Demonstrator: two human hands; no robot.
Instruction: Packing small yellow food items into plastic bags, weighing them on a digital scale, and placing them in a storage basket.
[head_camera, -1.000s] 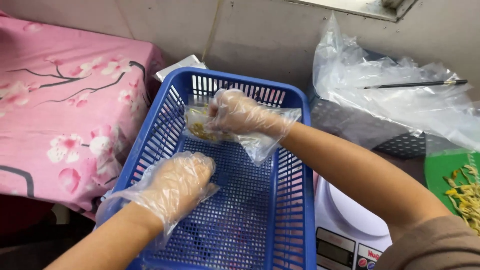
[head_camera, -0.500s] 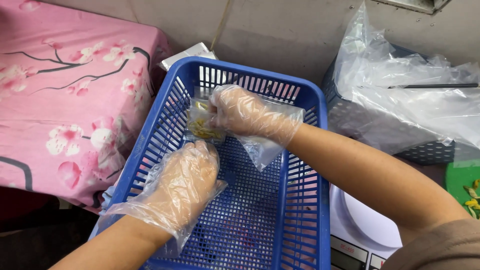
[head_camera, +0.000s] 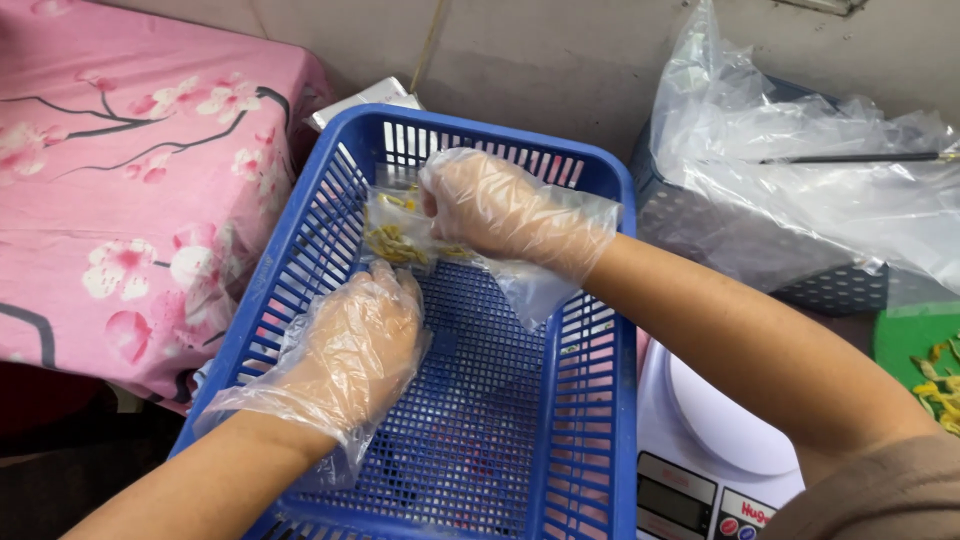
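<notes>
A small clear bag (head_camera: 400, 238) of yellow pieces sits inside the blue basket (head_camera: 600, 400) near its 12 o'clock wall; the gloved right hand (head_camera: 500, 210) is pinched on the bag's 3 o'clock edge; the gloved left hand (head_camera: 355, 345), fingers loosely curled and holding nothing, has moved up to touch the bag's 6 o'clock edge; the basket holds only this bag; at 3 o'clock stands a white scale (head_camera: 720, 450); at 1 o'clock a dark crate (head_camera: 700, 235) lined with clear plastic.

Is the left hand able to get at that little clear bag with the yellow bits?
Probably yes: the left hand is inside the blue basket, fingertips right at the small bag that the right hand holds, nothing between.
</notes>
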